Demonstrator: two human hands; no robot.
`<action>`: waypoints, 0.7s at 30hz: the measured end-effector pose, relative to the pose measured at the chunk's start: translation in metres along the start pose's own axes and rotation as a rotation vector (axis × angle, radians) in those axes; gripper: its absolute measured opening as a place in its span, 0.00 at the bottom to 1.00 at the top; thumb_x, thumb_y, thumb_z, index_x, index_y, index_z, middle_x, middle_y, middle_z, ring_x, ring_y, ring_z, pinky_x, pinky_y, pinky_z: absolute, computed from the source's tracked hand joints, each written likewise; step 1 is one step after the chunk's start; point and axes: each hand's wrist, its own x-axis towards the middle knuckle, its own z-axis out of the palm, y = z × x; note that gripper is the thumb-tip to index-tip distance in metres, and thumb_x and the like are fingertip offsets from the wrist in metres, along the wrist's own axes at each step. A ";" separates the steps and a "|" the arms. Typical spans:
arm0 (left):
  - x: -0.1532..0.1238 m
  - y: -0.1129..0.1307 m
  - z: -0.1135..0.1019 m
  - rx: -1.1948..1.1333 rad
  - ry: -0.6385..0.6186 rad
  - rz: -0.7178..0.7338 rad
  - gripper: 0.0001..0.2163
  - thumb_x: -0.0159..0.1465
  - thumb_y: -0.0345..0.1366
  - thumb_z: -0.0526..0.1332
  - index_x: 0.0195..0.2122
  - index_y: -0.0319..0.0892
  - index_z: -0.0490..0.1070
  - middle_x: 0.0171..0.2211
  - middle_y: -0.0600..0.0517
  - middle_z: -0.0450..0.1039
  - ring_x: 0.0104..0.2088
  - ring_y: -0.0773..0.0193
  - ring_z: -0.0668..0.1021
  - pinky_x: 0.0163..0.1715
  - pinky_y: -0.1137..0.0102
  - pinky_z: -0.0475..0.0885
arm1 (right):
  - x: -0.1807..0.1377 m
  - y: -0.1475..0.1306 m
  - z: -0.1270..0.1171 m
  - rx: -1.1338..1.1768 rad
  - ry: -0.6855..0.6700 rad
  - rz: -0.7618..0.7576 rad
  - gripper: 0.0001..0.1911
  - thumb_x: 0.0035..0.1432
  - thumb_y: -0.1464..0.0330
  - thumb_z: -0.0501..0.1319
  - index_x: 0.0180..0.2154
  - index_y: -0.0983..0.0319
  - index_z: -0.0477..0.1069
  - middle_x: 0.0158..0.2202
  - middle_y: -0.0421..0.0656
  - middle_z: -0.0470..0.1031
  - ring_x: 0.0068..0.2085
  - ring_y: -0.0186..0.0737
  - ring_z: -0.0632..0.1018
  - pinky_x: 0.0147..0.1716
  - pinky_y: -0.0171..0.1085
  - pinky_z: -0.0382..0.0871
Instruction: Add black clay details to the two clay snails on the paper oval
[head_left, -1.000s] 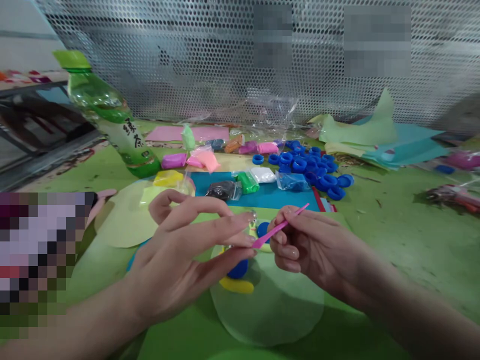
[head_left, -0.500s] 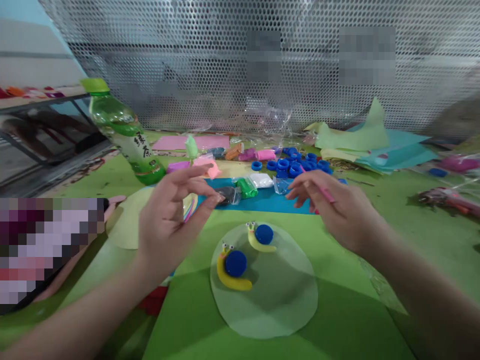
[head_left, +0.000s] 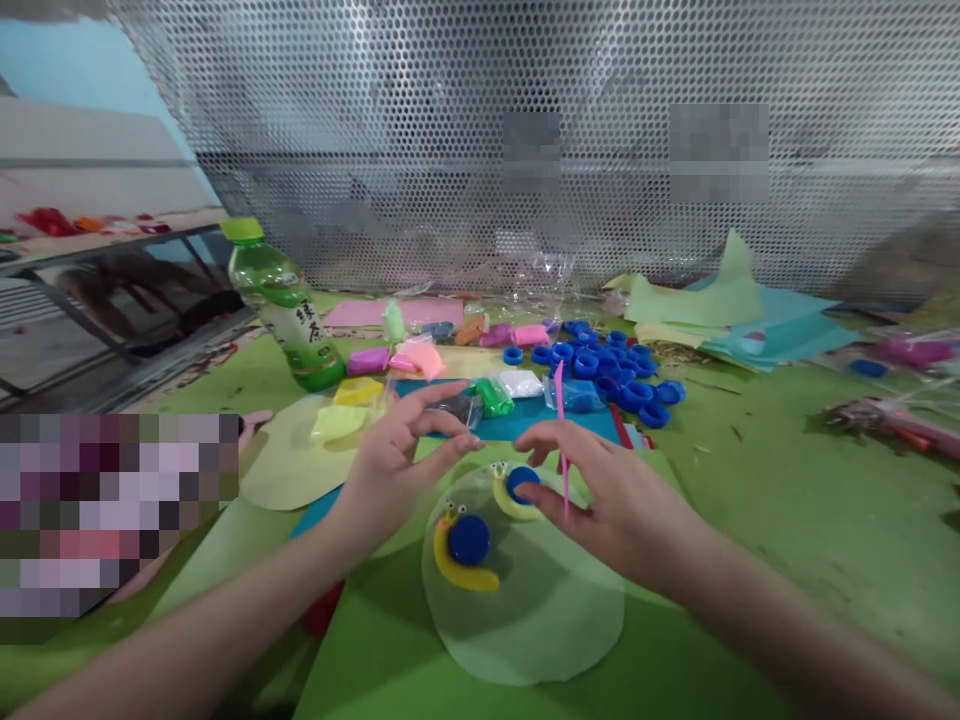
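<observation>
Fingers of R hand [head_left: 611, 505] grip thin pink plastic stick [head_left: 560, 400], held approx. upright. One fingertip touches the blue cap of farther yellow clay snail [head_left: 516, 490]. L hand [head_left: 390, 468]: fingers loose & spread, holding nothing, hovering just left of that snail. Nearer yellow clay snail [head_left: 463, 552] sits beside it, both on pale round translucent sheet [head_left: 540, 620] on green tabletop [head_left: 787, 500]. Further back: heap of blue bottle caps [head_left: 619, 355] & green tea bottle [head_left: 289, 315].

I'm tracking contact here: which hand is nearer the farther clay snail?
Right. The right hand, holding a pink stick, has a fingertip at the blue cap of the farther snail; the left hand hovers open to its left, apart.
</observation>
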 end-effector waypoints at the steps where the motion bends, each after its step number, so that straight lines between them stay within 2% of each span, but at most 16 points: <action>1: -0.002 0.001 0.004 -0.059 -0.036 -0.032 0.17 0.63 0.47 0.66 0.46 0.40 0.73 0.38 0.51 0.77 0.42 0.58 0.79 0.54 0.52 0.71 | -0.001 -0.002 0.002 0.033 0.019 0.000 0.14 0.67 0.63 0.59 0.51 0.61 0.66 0.45 0.48 0.75 0.43 0.47 0.77 0.33 0.40 0.71; 3: -0.006 0.005 0.012 -0.184 -0.102 -0.094 0.23 0.63 0.45 0.66 0.55 0.40 0.67 0.31 0.55 0.76 0.35 0.61 0.80 0.46 0.57 0.76 | -0.003 -0.004 0.006 0.105 0.068 0.004 0.18 0.67 0.62 0.61 0.54 0.61 0.62 0.47 0.48 0.74 0.44 0.46 0.77 0.33 0.39 0.73; 6: -0.014 0.011 0.021 -0.336 -0.153 -0.152 0.24 0.62 0.43 0.68 0.56 0.40 0.66 0.28 0.56 0.76 0.33 0.63 0.81 0.39 0.65 0.77 | -0.006 -0.006 0.011 0.208 0.142 0.003 0.20 0.65 0.60 0.64 0.52 0.60 0.60 0.54 0.50 0.71 0.46 0.45 0.77 0.37 0.40 0.75; 8: -0.020 0.014 0.024 -0.394 -0.157 -0.157 0.26 0.60 0.42 0.69 0.57 0.42 0.64 0.27 0.57 0.77 0.33 0.65 0.81 0.38 0.70 0.76 | -0.006 -0.007 0.013 0.263 0.172 0.006 0.21 0.64 0.59 0.65 0.51 0.60 0.60 0.57 0.52 0.68 0.47 0.45 0.77 0.37 0.40 0.75; 11: -0.027 0.015 0.024 -0.434 -0.140 -0.123 0.31 0.60 0.42 0.70 0.61 0.47 0.59 0.26 0.59 0.79 0.35 0.66 0.80 0.41 0.71 0.74 | -0.007 -0.008 0.016 0.315 0.192 -0.002 0.23 0.63 0.59 0.67 0.51 0.60 0.59 0.57 0.51 0.68 0.48 0.42 0.77 0.37 0.37 0.75; 16: -0.032 0.019 0.018 -0.397 -0.160 -0.070 0.26 0.64 0.41 0.67 0.62 0.54 0.61 0.27 0.59 0.81 0.41 0.63 0.80 0.43 0.69 0.73 | -0.007 -0.007 0.016 0.337 0.208 -0.020 0.24 0.63 0.62 0.68 0.53 0.58 0.59 0.46 0.43 0.72 0.44 0.37 0.77 0.37 0.34 0.74; 21: -0.037 0.018 0.010 -0.431 -0.173 0.040 0.22 0.71 0.41 0.56 0.65 0.62 0.55 0.38 0.62 0.84 0.49 0.72 0.77 0.52 0.76 0.70 | -0.005 -0.006 0.008 0.345 0.227 -0.017 0.25 0.62 0.63 0.69 0.52 0.57 0.58 0.59 0.46 0.64 0.46 0.36 0.76 0.35 0.33 0.73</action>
